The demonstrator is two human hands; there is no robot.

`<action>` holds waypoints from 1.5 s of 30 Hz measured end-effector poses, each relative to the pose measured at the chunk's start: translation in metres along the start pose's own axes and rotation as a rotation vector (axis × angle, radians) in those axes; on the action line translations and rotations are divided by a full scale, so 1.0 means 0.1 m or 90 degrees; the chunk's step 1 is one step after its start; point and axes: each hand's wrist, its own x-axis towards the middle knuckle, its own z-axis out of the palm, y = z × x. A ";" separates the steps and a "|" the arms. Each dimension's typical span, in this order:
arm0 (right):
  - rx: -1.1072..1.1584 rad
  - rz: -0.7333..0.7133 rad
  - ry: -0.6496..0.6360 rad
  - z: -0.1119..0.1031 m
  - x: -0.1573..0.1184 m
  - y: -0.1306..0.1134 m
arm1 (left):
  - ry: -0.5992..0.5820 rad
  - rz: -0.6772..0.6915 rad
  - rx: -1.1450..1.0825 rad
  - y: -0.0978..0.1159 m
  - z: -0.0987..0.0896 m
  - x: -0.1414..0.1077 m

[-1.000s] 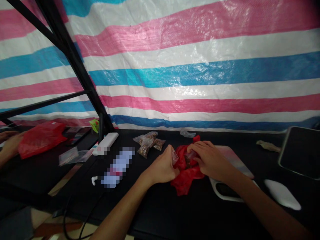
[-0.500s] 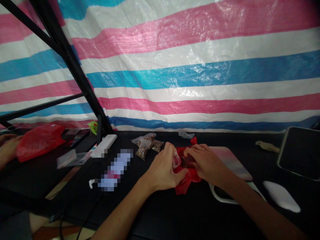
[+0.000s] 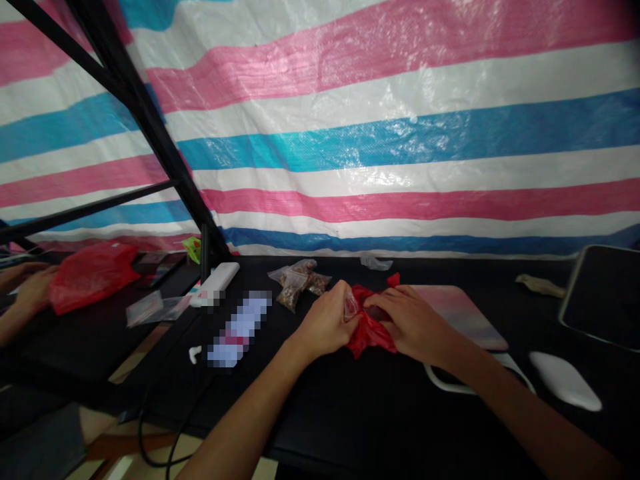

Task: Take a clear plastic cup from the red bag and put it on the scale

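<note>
A crumpled red plastic bag (image 3: 371, 335) lies on the black table between my two hands. My left hand (image 3: 331, 321) is closed at the bag's left side, with a bit of clear plastic (image 3: 351, 304) showing by its fingers. From the right, my right hand (image 3: 411, 320) grips the red bag with curled fingers; its fingertips are partly hidden in the folds. Several small clear bags of brown bits (image 3: 296, 283) lie in a pile left of my left hand.
A pinkish pad (image 3: 457, 313), a white mouse (image 3: 565, 380) and a dark-screened device (image 3: 607, 293) are at right. A blurred phone (image 3: 241, 330), white box (image 3: 216, 283) and earphone (image 3: 195, 355) lie left. Another person's hands (image 3: 33, 290) touch a red bag (image 3: 95, 277).
My left hand has closed more tightly at the red bag, and the bag's lower part is bunched up higher. The view has shifted slightly.
</note>
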 end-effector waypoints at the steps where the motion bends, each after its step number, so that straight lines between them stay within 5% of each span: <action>1: 0.002 0.007 0.004 0.01 0.00 0.00 | 0.000 0.017 -0.013 0.01 -0.01 -0.01; 6: 0.017 0.039 0.048 0.03 0.02 0.02 | -0.013 0.078 -0.121 0.02 -0.08 -0.04; 13: 0.032 0.052 0.151 -0.05 0.04 0.02 | 0.052 0.033 -0.132 -0.08 0.05 0.04; 25: -0.073 -0.170 0.281 -0.01 0.02 -0.02 | 0.037 0.000 -0.181 -0.06 0.17 0.04; 30: -0.096 -0.091 0.334 -0.08 0.03 0.00 | 0.066 -0.009 -0.148 0.01 0.07 0.03; 36: -0.099 -0.022 0.204 -0.24 -0.02 0.08 | 0.168 -0.078 0.002 0.15 -0.09 -0.02; 45: -0.063 -0.014 0.028 -0.30 -0.05 0.00 | 0.026 -0.044 0.102 0.14 0.01 -0.07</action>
